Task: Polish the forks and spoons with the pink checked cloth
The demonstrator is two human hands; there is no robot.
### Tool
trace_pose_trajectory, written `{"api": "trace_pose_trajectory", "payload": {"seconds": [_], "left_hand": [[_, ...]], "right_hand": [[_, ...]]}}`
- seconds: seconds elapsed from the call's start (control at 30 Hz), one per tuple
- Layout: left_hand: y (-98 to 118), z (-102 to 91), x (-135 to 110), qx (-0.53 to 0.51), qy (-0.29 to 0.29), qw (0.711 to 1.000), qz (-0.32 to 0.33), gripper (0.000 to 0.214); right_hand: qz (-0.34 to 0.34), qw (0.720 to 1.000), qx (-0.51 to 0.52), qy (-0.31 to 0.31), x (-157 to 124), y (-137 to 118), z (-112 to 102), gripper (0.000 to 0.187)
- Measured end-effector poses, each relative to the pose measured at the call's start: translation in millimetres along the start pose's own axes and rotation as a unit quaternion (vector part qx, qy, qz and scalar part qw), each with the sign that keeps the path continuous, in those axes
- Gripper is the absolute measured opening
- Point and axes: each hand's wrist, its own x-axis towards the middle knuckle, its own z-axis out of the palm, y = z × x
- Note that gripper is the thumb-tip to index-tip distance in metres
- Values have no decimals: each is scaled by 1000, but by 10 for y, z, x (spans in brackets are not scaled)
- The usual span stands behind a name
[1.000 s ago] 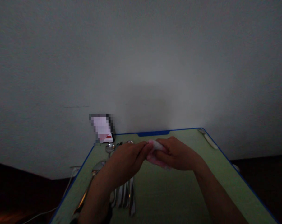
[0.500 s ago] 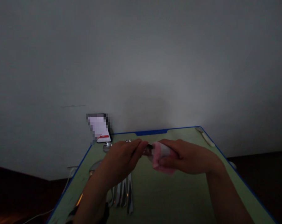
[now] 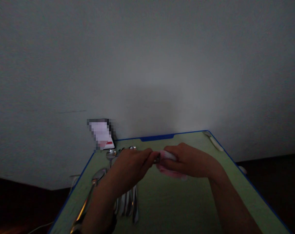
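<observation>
My left hand (image 3: pixel 137 162) is closed on a shiny metal piece of cutlery (image 3: pixel 157 159); only a short bit of it shows between my hands, so its kind stays hidden. A pink and white cloth (image 3: pixel 171 172) is gripped in my right hand (image 3: pixel 186 160), wrapped about the other end of that piece. Both hands are over the middle of the table, almost touching. Several metal spoons (image 3: pixel 111 154) lie in a row below and behind my left hand, their handles (image 3: pixel 135 204) pointing toward me. Further left lies a larger serving spoon (image 3: pixel 98 175), partly covered by my left forearm.
The green table (image 3: pixel 176 204) has a blue edge and stands against a grey wall (image 3: pixel 147 65). A phone (image 3: pixel 102 135) leans at its back left corner. At the back right corner lies a fork-like utensil with a white handle (image 3: pixel 217 144). A white cable (image 3: pixel 41 226) hangs at left.
My right hand with the cloth has shifted left, closer to my left hand, and less of the cloth shows. More of the large spoon at left is visible.
</observation>
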Motion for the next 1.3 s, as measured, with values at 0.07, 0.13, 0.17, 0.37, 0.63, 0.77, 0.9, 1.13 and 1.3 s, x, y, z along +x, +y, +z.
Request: {"api": "trace_pose_trajectory", "payload": {"seconds": [0.07, 0.13, 0.17, 0.37, 0.63, 0.77, 0.9, 1.13, 1.3], "left_hand": [[-1, -1, -5, -14, 5, 1000, 3, 42], [-11, -16, -15, -33, 12, 999, 3, 41], [-22, -27, -22, -44, 17, 999, 0, 40], [-122, -94, -58, -103, 25, 994, -27, 38], [-97, -138, -68, -170, 15, 984, -48, 36], [-38, -139, -29, -169, 15, 984, -53, 33], [-39, -32, 27, -138, 26, 987, -73, 37], [-99, 122, 61, -104, 56, 992, -36, 35], [-148, 93, 48, -112, 74, 991, -27, 33]], "right_hand": [[8, 1000, -7, -8, -43, 0, -44, 27], [14, 1000, -3, -25, -88, 11, -93, 29], [17, 999, 3, -35, -109, 22, -118, 30], [16, 996, 43, -75, -194, 119, -246, 36], [28, 995, 73, -69, -292, 227, -327, 34], [22, 994, 73, -77, -218, 180, -264, 33], [-6, 997, 38, -70, -45, 91, -68, 36], [-27, 996, 49, -64, 107, 82, 84, 36], [-11, 993, 77, -88, -12, 193, -73, 35]]}}
